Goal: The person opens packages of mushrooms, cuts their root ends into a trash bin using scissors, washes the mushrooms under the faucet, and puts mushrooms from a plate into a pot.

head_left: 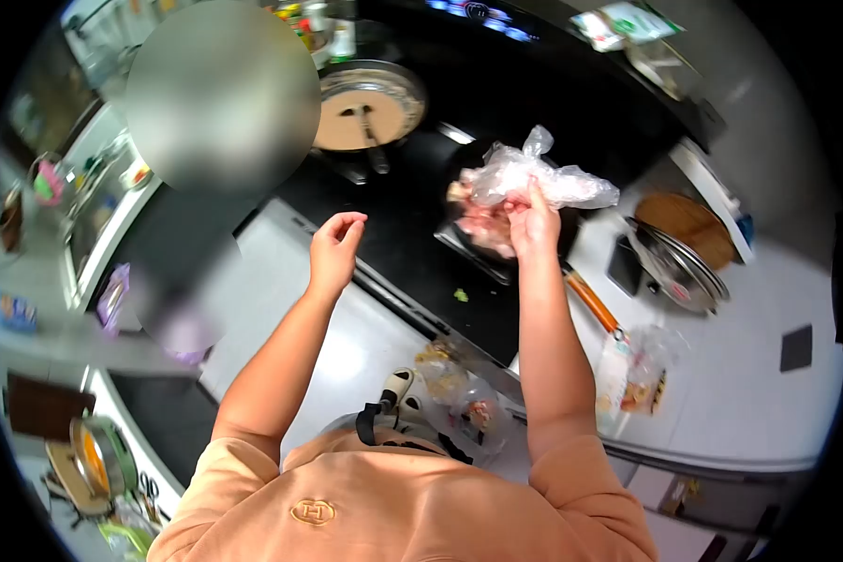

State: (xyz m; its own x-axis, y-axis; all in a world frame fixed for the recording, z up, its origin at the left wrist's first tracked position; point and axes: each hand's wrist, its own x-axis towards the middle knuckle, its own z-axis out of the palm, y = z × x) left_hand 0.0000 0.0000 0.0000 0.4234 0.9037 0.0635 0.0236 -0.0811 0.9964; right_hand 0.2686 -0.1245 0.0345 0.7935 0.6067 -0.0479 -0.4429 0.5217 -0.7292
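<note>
My right hand (534,225) grips a crumpled clear plastic bag (571,184) above a dark pan (482,258) on the black stove. Pale pink pieces of raw meat (485,225) show just under the bag and beside my fingers; whether some are still inside the bag I cannot tell. A wooden handle (592,302) sticks out from the pan side, beneath my right forearm. Over the stove's front edge, my left hand (335,251) hangs with its fingers curled together and nothing visible in them.
A round pan (370,122) with light brown contents and utensils stands at the back left of the stove. On the right counter are a glass lid (679,272), a round wooden board (688,229) and a plastic packet (654,370). Bags (459,389) hang below the stove front. A blurred patch covers the upper left.
</note>
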